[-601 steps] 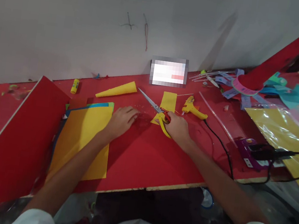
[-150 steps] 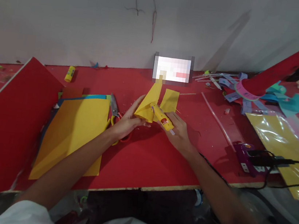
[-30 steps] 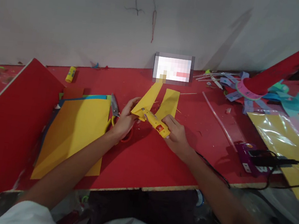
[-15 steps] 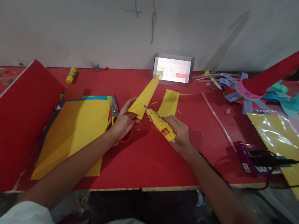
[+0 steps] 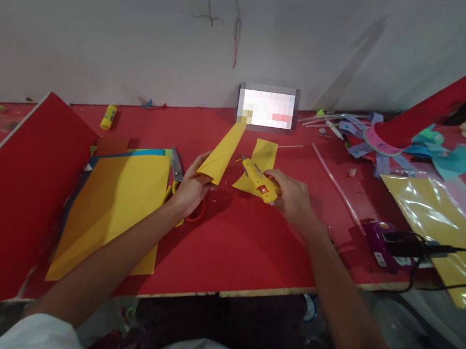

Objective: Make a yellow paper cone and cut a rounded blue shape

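My left hand (image 5: 191, 190) is closed round the lower end of a rolled yellow paper cone (image 5: 221, 153), which tilts up and to the right. In my right hand (image 5: 294, 197) is a yellow glue gun (image 5: 260, 181), its nozzle pointing up-left and apart from the cone. Under the gun, a cut piece of yellow paper (image 5: 264, 153) lies on the red table (image 5: 223, 247). Scissors (image 5: 177, 164) with red and yellow handles rest beneath my left hand, partly hidden by it.
Yellow sheets (image 5: 126, 200) lie stacked at left beside a leaning red board (image 5: 11, 197). A glue stick (image 5: 109, 117) lies behind them. On the right are a clear tube (image 5: 337, 185), a purple box with cables (image 5: 378, 245) and a plastic-wrapped yellow pack (image 5: 433, 218).
My right hand has drawn the glue gun rightward and slightly up, away from the cone's lower edge. The left hand still holds the cone in nearly the same place.
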Demonstrator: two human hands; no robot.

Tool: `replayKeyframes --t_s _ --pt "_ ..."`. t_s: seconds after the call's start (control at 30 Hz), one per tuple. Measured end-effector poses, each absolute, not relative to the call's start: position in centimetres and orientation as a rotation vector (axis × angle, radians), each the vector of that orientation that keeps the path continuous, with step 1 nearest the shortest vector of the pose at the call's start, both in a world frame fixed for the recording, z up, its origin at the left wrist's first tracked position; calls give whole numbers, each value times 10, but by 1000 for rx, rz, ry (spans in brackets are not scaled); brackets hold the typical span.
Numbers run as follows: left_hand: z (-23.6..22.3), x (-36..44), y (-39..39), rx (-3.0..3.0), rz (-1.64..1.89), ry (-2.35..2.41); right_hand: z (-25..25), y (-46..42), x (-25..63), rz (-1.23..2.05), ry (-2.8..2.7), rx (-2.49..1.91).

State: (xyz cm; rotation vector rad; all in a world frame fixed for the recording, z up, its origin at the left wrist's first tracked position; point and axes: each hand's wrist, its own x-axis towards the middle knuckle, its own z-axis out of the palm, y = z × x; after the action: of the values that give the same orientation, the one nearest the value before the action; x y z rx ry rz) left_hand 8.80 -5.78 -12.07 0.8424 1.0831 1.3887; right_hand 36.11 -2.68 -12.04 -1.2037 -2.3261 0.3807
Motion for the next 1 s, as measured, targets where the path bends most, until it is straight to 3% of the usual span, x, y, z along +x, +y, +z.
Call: replayKeyframes --t_s 0.5,1.0 --pt "-120 89 -58 786 1414 1084 -127 -2 408 153 -2279 -1729" --pt "-122 89 -58 810 1414 1089 -119 2 426 252 -2244 -1413"
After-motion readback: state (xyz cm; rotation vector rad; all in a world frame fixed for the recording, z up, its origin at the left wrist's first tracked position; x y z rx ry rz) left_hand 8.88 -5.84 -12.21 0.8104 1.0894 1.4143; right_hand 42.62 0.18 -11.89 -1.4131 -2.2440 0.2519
